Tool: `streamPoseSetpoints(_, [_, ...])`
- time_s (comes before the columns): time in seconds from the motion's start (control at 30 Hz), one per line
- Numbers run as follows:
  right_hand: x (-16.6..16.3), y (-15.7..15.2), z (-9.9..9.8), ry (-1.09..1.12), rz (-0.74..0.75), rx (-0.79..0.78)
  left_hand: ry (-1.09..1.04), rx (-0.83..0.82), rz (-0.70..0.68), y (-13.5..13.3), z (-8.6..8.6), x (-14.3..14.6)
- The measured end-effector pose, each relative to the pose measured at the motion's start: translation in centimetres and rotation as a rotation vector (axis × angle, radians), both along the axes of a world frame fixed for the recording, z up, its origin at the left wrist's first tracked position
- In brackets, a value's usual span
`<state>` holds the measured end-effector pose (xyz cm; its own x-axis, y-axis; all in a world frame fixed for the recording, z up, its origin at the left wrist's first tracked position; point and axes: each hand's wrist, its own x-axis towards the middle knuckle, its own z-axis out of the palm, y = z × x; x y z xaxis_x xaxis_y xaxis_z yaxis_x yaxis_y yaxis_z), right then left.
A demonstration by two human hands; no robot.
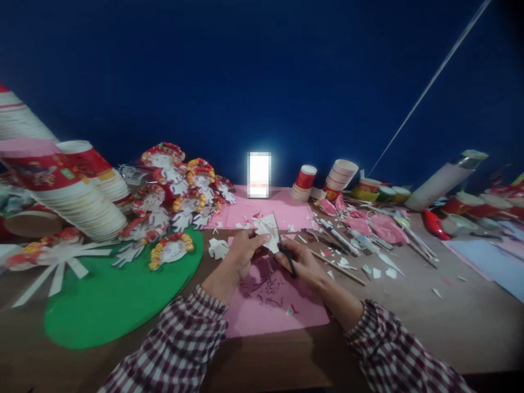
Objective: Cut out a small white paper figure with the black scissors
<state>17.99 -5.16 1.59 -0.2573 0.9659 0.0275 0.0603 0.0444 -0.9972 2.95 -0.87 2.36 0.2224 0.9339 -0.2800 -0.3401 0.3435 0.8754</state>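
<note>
A small piece of white paper (268, 222) is pinched in my left hand (244, 252), over the middle of the table. My right hand (302, 264) grips a pair of black-handled scissors (288, 261), whose blades lie against the right side of the paper. Below both hands is a pink sheet (282, 311) with dark marks and a small coloured scrap on it. Just left of my left hand lies a white paper cutout (218, 248).
A green oval sheet (123, 305) lies at the left with paper-cup figures (172, 251) on and behind it. Stacked paper cups (77, 202) lean at far left. Pens (338, 236), pink scraps (385, 228) and a wooden stick (339, 268) lie right. A lit screen (259, 174) stands behind.
</note>
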Motion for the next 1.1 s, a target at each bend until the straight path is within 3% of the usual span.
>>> streamPoseSetpoints(1.1, [0.72, 0.59, -0.66, -0.178, -0.004, 0.110, 0.002, -0.027, 0.014, 0.07, 0.20, -0.11])
